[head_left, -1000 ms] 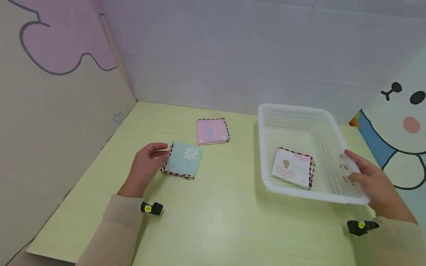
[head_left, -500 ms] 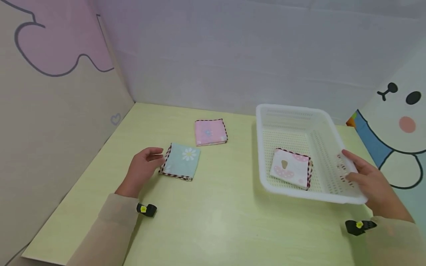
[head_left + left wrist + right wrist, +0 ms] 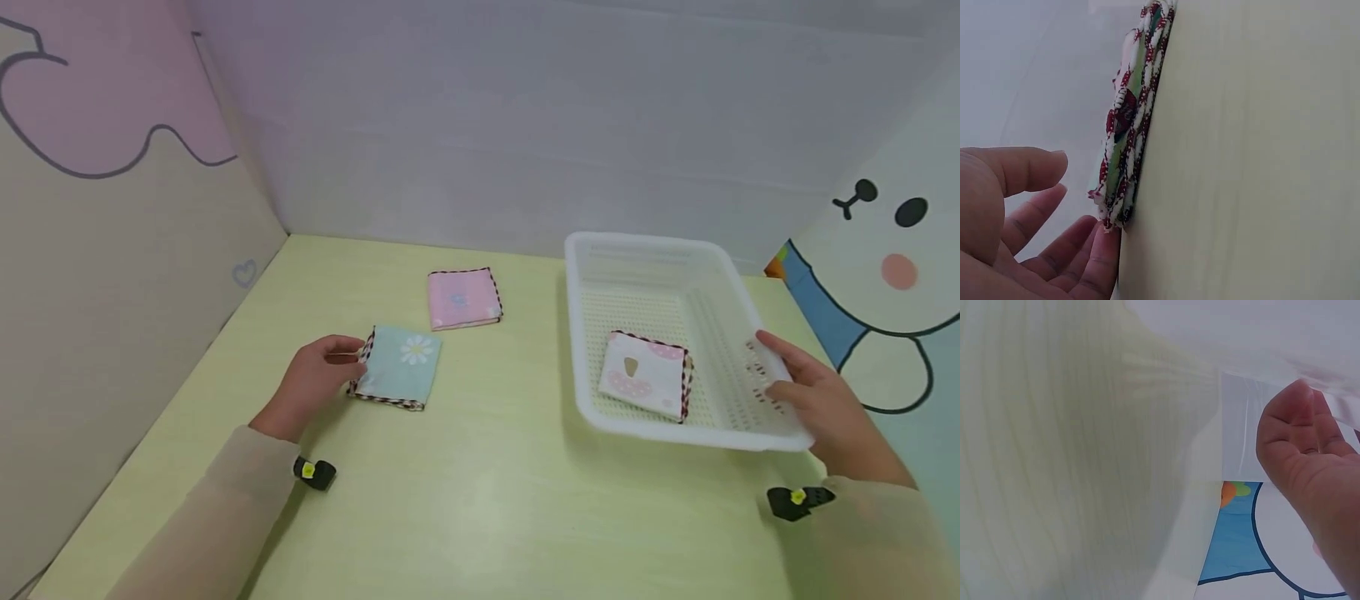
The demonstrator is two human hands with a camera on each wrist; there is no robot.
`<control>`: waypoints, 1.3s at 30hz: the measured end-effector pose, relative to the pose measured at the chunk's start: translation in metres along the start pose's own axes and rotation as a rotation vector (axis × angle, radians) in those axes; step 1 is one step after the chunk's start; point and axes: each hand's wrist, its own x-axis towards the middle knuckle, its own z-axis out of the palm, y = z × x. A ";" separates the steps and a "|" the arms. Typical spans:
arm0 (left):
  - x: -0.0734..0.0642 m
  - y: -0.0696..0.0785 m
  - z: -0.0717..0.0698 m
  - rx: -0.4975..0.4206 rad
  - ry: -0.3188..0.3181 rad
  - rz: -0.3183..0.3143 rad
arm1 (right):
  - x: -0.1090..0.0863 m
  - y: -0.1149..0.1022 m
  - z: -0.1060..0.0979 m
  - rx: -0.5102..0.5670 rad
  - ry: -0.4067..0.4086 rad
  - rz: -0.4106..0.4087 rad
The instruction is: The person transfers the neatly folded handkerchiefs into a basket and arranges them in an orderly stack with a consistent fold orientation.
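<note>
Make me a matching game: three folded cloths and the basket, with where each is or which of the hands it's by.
1. light-blue daisy cloth
2. pink cloth
3. white-and-pink cloth
4. white plastic basket

A. inside the basket
B. gripped by the right hand
C. on the table, beyond the daisy cloth
D. next to the left hand

Pairs: 1-D, 2-C, 3-A, 4-B

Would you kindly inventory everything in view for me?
basket: one, white, table's right side
white cloth: one, white and pink, inside basket
daisy cloth: one, pale blue, left of basket
pink cloth: one, pink, beyond daisy cloth
table: one, pale yellow, below basket
backdrop: one, greyish, behind table
heart: one, grey, left wall
pink shape: one, pink, left wall
cartoon face: one, white, right wall
wrist devices: two, black, wrists
sleeves: two, beige, forearms
left hand: one, bare, at daisy cloth's edge
right hand: one, bare, gripping basket
</note>
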 end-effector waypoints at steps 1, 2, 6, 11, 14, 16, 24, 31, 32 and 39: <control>0.001 -0.001 0.000 0.018 -0.003 -0.001 | 0.000 -0.001 0.001 -0.001 0.004 0.004; 0.002 -0.001 -0.001 0.030 -0.006 -0.006 | 0.001 -0.001 0.001 0.001 0.006 0.009; 0.006 0.000 0.000 0.069 -0.011 -0.016 | 0.002 -0.001 0.002 0.005 0.009 0.013; 0.012 0.001 0.003 0.133 -0.012 -0.032 | 0.004 -0.002 0.001 0.011 0.007 0.008; 0.014 0.001 0.005 0.169 -0.017 -0.025 | 0.004 -0.003 0.000 0.008 0.007 0.005; 0.015 0.001 0.007 0.179 -0.022 -0.023 | 0.005 -0.002 0.000 0.006 0.009 0.005; 0.015 0.004 0.007 0.134 -0.052 -0.044 | 0.005 -0.001 -0.001 0.014 0.001 0.009; 0.013 0.011 0.005 -0.008 -0.022 -0.059 | 0.005 0.000 -0.002 0.039 -0.006 0.019; 0.012 0.012 0.005 -0.035 -0.022 -0.058 | 0.005 0.000 -0.002 0.041 -0.006 0.019; 0.008 0.011 0.005 -0.140 -0.091 -0.054 | 0.004 0.003 -0.002 0.026 0.003 0.003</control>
